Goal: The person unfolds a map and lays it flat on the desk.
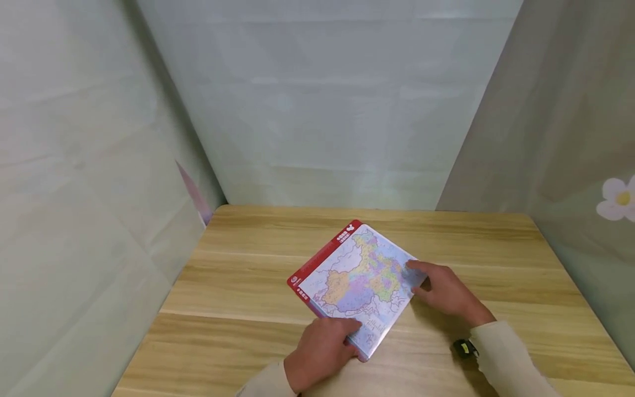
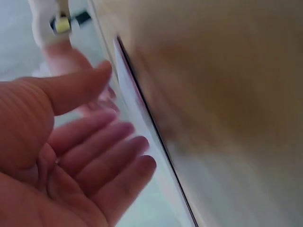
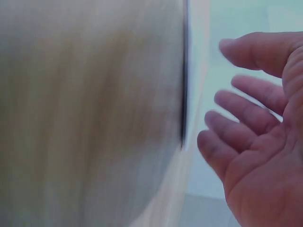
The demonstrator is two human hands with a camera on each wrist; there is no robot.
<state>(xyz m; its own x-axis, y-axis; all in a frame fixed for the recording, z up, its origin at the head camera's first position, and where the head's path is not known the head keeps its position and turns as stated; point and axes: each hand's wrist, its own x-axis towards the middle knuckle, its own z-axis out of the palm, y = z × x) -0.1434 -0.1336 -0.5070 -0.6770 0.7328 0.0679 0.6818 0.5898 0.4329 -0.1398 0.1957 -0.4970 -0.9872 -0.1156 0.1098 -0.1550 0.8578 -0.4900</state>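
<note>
A thin map board with a red border along one side and a coloured map lies at a slant on the wooden table. My left hand is over its near left edge, fingers loosely bent. In the left wrist view that hand shows thumb and fingers spread apart, beside the thin edge of the board. My right hand is at the right corner, fingertips overlapping the map in the head view. In the right wrist view the right hand has relaxed, parted fingers with nothing between them.
The wooden table stands among pale hanging sheets. A white flower print shows on the right sheet. A small black device with a yellow label sits at the right wrist.
</note>
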